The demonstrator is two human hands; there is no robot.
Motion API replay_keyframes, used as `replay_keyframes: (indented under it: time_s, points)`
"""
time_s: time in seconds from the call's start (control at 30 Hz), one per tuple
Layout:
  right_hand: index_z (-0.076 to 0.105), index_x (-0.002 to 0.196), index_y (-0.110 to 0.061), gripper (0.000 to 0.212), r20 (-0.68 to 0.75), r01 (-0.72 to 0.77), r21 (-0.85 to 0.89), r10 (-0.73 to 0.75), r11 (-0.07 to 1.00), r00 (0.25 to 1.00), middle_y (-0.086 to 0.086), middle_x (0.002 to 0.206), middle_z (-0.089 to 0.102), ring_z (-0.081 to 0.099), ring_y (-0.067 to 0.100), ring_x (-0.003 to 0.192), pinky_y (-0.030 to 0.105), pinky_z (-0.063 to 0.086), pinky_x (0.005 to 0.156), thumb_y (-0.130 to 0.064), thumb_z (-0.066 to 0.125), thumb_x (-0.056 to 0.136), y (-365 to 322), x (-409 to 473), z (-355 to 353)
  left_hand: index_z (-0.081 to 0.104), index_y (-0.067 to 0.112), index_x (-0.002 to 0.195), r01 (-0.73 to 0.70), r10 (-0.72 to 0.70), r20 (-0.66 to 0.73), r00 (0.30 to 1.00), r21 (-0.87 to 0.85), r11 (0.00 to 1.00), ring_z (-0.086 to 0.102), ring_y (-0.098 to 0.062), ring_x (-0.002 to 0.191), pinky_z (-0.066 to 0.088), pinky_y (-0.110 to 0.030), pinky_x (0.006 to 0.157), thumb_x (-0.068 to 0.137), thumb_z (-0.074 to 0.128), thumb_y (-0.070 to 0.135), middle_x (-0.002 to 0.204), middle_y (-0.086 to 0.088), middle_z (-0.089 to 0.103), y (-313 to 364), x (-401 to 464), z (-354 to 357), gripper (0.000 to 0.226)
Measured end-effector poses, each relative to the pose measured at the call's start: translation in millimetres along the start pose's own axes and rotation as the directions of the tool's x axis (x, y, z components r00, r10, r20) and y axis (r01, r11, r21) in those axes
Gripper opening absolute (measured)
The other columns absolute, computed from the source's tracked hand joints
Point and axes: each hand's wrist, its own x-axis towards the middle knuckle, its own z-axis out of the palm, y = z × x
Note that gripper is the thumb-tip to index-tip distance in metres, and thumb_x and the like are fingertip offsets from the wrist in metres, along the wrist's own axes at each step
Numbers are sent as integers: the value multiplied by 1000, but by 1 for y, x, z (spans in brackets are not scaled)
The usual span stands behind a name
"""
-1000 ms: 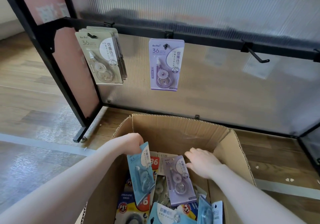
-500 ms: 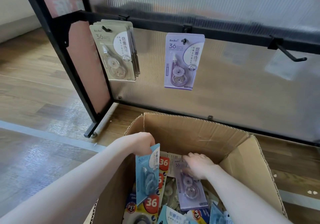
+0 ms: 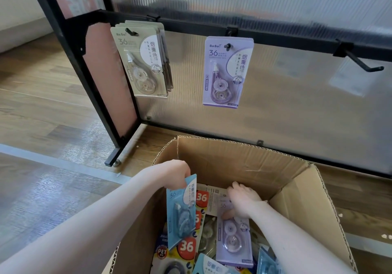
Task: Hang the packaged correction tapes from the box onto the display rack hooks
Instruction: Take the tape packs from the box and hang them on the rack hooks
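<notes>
An open cardboard box (image 3: 239,159) on the floor holds several packaged correction tapes. My left hand (image 3: 171,174) grips the top of a blue pack (image 3: 181,212), which hangs upright at the box's left wall. My right hand (image 3: 241,199) is down in the box, its fingers and thumb round the top of a purple pack (image 3: 233,239) lying on the pile. On the black rack bar (image 3: 275,33) a stack of beige packs (image 3: 142,61) hangs on the left hook, one purple pack (image 3: 228,72) on the middle hook, and the right hook (image 3: 364,63) is bare.
The rack's black leg (image 3: 95,95) and foot stand left of the box on the wooden floor. A ribbed translucent panel (image 3: 275,104) backs the rack. Grey tape (image 3: 53,161) runs across the floor. More red-yellow and blue packs (image 3: 186,250) fill the box bottom.
The view has drawn nearer to the rack and box. My right hand has closed over the top of the purple pack in the box. My left hand keeps holding the blue pack.
</notes>
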Motion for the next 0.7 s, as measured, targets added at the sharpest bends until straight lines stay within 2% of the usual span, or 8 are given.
replay_keyframes:
  time_s: [0.17, 0.27, 0.37, 0.47, 0.63, 0.7]
  points:
    - [49, 117, -12, 52, -179, 32, 56, -22, 998, 984, 5, 120, 46, 44, 24, 115, 35, 36, 96, -46, 66, 80, 6, -12, -10, 60, 8, 114, 19, -16, -84, 996, 35, 999, 56, -13, 84, 38, -13, 51, 89, 58, 19, 107, -6, 63, 2, -2, 1, 27]
    - [48, 96, -21, 29, -182, 27, 178, 6, 984, 983, 0, 101, 49, 49, 22, 102, 32, 40, 83, -40, 66, 82, 10, -19, -17, 63, 3, 105, 15, -7, -134, 991, 64, 998, 53, -12, 77, 37, -13, 54, 88, 60, 20, 92, -7, 61, 3, -4, 1, 24]
    - [51, 90, -21, 21, -115, 12, 319, 26, 948, 993, -1, 93, 56, 55, 19, 86, 29, 40, 63, -34, 66, 83, 11, -27, -26, 64, 3, 101, 6, 6, -155, 988, 78, 997, 52, -13, 75, 40, -14, 58, 88, 60, 19, 97, -11, 64, 7, -10, -2, 21]
    - [62, 96, -21, 15, -123, 57, 312, -19, 948, 992, -5, 92, 58, 55, 13, 83, 24, 39, 59, -29, 65, 84, 9, -36, -35, 64, 7, 103, -2, 21, -187, 982, 102, 995, 52, -13, 77, 41, -17, 61, 88, 60, 21, 100, -8, 65, 9, -18, -6, 22]
    - [63, 81, -22, 9, -187, 98, 327, -38, 940, 982, -5, 83, 60, 56, 6, 69, 20, 40, 54, -30, 63, 87, 5, -58, -56, 66, 11, 106, 0, 36, -249, 968, 146, 989, 53, -15, 80, 44, -21, 66, 88, 60, 23, 101, -5, 64, 17, -31, -18, 23]
    - [66, 80, -20, 11, -233, 105, 305, -33, 946, 972, -6, 80, 60, 56, 9, 69, 23, 42, 54, -29, 63, 86, 6, -69, -71, 66, 12, 107, -3, 48, -275, 960, 163, 987, 53, -16, 81, 43, -22, 65, 87, 60, 24, 98, -3, 63, 21, -36, -25, 24]
